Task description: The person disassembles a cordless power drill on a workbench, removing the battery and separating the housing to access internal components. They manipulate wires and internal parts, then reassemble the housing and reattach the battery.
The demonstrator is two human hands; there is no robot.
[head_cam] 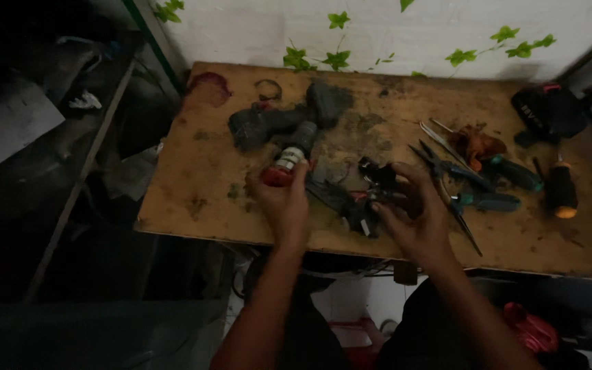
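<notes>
Worn, stained wood makes up the desk (193, 205), which stands against a white wall (405, 41) patterned with green leaves. The left hand (284, 205) closes its fingertips around the red end of a small cylindrical part (288, 163), red at the near end, pale in the middle and dark at the far end, whose tip meets the front of a dark, grimy power-tool body (286, 116) lying on its side. Holding the part by its near end keeps it in line with the tool body. The right hand (416, 219) curls over a cluster of small black parts with wires (368, 195) just right of the left hand; its fingers are bent around the pieces, though the light is dim, so I cannot tell whether it grips them or only steadies them against the wood. Further right lie pliers with teal handles (474, 192), a second teal-handled tool (515, 173), a crumpled reddish-brown rag (481, 144) and a screwdriver with an orange and black handle (561, 192), spread flat within reach of the right hand. A black bag (549, 113) sits at the far right corner. Below the near edge of the desk something red (532, 329) rests by the person's knee.
</notes>
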